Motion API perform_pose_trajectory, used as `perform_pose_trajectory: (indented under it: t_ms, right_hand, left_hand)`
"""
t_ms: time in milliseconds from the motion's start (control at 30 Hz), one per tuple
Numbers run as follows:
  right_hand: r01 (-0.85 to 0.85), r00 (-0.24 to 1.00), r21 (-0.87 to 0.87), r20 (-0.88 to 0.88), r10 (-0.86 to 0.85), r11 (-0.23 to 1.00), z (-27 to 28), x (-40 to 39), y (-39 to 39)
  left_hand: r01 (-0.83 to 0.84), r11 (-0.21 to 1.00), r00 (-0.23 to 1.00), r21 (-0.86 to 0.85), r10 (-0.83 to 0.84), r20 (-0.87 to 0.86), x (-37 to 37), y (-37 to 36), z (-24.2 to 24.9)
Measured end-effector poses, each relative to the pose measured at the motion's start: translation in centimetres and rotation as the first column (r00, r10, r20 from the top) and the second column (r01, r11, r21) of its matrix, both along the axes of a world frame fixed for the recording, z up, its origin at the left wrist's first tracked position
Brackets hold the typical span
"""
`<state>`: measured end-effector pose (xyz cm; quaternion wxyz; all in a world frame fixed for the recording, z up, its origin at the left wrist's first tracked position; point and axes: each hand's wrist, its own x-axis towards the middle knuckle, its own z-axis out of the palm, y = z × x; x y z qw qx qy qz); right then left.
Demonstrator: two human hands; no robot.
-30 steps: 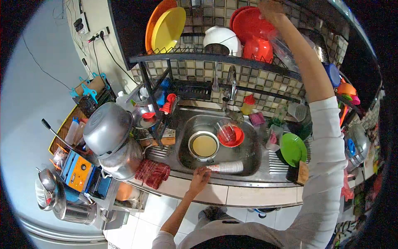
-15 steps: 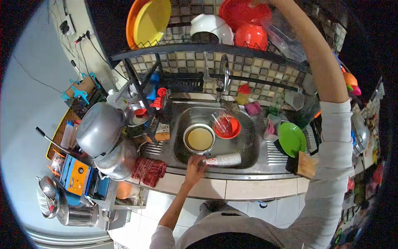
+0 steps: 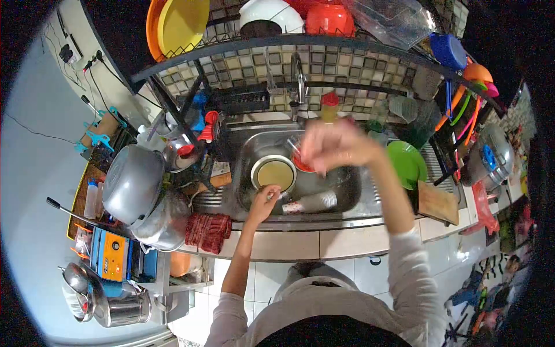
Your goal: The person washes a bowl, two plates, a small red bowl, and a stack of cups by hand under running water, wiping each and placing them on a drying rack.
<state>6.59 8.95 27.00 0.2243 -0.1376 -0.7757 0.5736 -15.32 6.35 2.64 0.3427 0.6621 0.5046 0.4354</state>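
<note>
Over the near left part of the steel sink (image 3: 358, 196), my left hand (image 3: 266, 202) has its fingers bent close together beside a round pot (image 3: 255, 174) with yellowish liquid (image 3: 275, 176). Whether it holds anything small is hidden. A stack of white cups (image 3: 315, 202) lies on its side in the sink, to the right of that hand and apart from it. My right hand (image 3: 335, 147), smeared by motion, is above the sink's right half and partly covers a red bowl (image 3: 302, 161) with a clear glass in it. Its fingers are too blurred to read.
Behind the sink stands the faucet (image 3: 299, 78), under a dark rack (image 3: 358, 41) with bowls. A green plate (image 3: 406, 165) and wooden board (image 3: 437, 203) are at the right. Metal pots (image 3: 133, 182) and a red cloth (image 3: 208, 232) sit left.
My right hand has come down from the rack to above the sink. My left hand has drawn away from the cup stack, which now lies free. The camera view has shifted.
</note>
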Motion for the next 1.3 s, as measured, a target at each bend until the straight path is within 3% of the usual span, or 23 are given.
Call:
perform_pose_trajectory:
  t_ms: [33,67,100,133,267,433,500,600,733,800,833,867,933,967,1000,1033,1067,1133,1167,1200,1233,1267,1300]
  right_hand:
    - [-0.204,0.975,-0.297,0.025,0.221,0.933,-6.3,0.3,2.1]
    - [-0.005,0.986,-0.44,0.15,0.079,0.898,-12.4,0.3,2.6]
    - [0.26,0.922,-0.119,0.327,-0.209,0.958,-18.0,1.4,3.2]
    - [0.264,0.923,-0.124,0.322,-0.213,0.957,-20.5,2.5,2.9]
    - [0.508,0.646,0.401,0.409,-0.645,0.762,-24.0,5.6,1.3]
    - [0.692,0.688,0.151,0.159,-0.708,0.706,-23.7,8.0,-4.8]
    - [0.716,0.656,-0.329,0.015,-0.755,0.615,-23.2,7.6,-6.3]
    - [0.775,0.527,0.215,0.298,-0.796,0.594,-24.5,7.6,-5.4]
    - [0.766,0.482,0.309,0.303,-0.822,0.563,-31.6,8.1,-0.3]
    - [0.583,0.529,0.715,0.028,-0.848,0.387,-34.0,7.8,2.1]
    - [0.585,0.526,0.712,0.033,-0.85,0.389,-35.2,7.6,3.0]
    - [0.559,0.468,0.625,0.305,-0.83,0.545,-36.2,7.5,3.9]
    - [0.543,0.396,0.508,0.547,-0.737,0.668,-38.0,7.3,5.8]
    - [0.304,0.447,0.525,0.658,-0.606,0.795,-38.8,7.4,6.3]
    - [0.046,0.451,0.499,0.763,-0.464,0.866,-40.3,7.5,6.9]
    - [0.249,0.572,0.389,0.679,-0.459,0.887,-41.5,7.4,7.3]
    - [0.41,0.682,0.237,0.562,-0.468,0.881,-39.8,6.6,7.1]
    - [0.219,0.447,0.359,0.79,-0.421,0.907,-35.6,5.4,5.5]
    - [0.224,0.447,0.353,0.792,-0.417,0.909,-37.2,5.4,5.5]
    - [0.305,0.442,0.458,0.709,-0.55,0.835,-39.2,5.1,5.4]
    - [0.383,0.423,0.548,0.611,-0.669,0.743,-40.6,4.9,5.2]
    - [0.387,0.423,0.541,0.616,-0.665,0.747,-39.2,4.8,4.6]
    - [0.649,0.405,0.381,0.559,-0.724,0.658,-37.6,4.9,4.0]
  left_hand:
    - [0.003,0.997,0.998,0.071,0.001,-0.061,-0.4,0.2,-0.7]
    - [-0.003,0.997,0.998,0.071,0.007,-0.058,-0.7,0.4,-1.2]
    - [0.027,0.997,0.997,0.07,-0.021,-0.078,-1.2,0.2,-1.9]
    - [0.061,0.995,0.994,0.076,-0.053,-0.099,-1.5,0.2,-2.1]
    - [-0.016,0.997,0.981,-0.07,0.002,-0.195,-1.7,-1.2,-1.0]
    - [-0.048,0.991,0.994,-0.124,0.035,-0.108,-1.7,-3.2,-1.6]
    - [-0.019,0.981,1.0,-0.192,0.017,-0.01,-1.8,-3.7,-1.9]
    - [-0.127,0.983,0.989,-0.135,0.136,0.056,-1.8,-3.8,-2.6]
    - [-0.19,0.974,0.979,-0.123,0.18,-0.092,-0.8,-2.5,-2.1]
    - [-0.156,0.982,0.867,-0.105,0.086,-0.49,0.5,-1.6,-2.0]
    - [-0.12,0.989,0.808,-0.084,0.048,-0.587,0.9,-0.6,-3.2]
    - [-0.118,0.989,0.808,-0.087,0.045,-0.588,1.6,-0.2,-4.3]
    - [-0.097,0.995,0.513,-0.031,0.023,-0.858,2.6,1.5,-6.5]
    - [-0.111,0.969,0.541,-0.222,-0.129,-0.831,2.4,2.8,-9.1]
    - [-0.113,0.97,0.542,-0.214,-0.12,-0.832,2.1,3.9,-12.1]
    - [0.033,0.982,0.556,-0.185,-0.172,-0.813,1.9,4.6,-15.2]
    - [0.08,0.946,0.535,-0.315,-0.307,-0.787,2.2,5.1,-15.1]
    - [0.123,0.887,0.508,-0.446,-0.442,-0.739,2.5,5.5,-14.6]
    - [0.144,0.857,0.634,-0.494,-0.463,-0.619,2.4,5.5,-14.2]
    - [0.171,0.825,0.741,-0.538,-0.467,-0.481,2.2,5.4,-13.8]
    - [0.172,0.82,0.738,-0.545,-0.474,-0.48,1.9,5.4,-14.1]
    - [0.164,0.824,0.785,-0.542,-0.442,-0.435,1.7,5.4,-14.6]
    - [0.154,0.828,0.828,-0.539,-0.405,-0.387,1.6,5.4,-15.2]
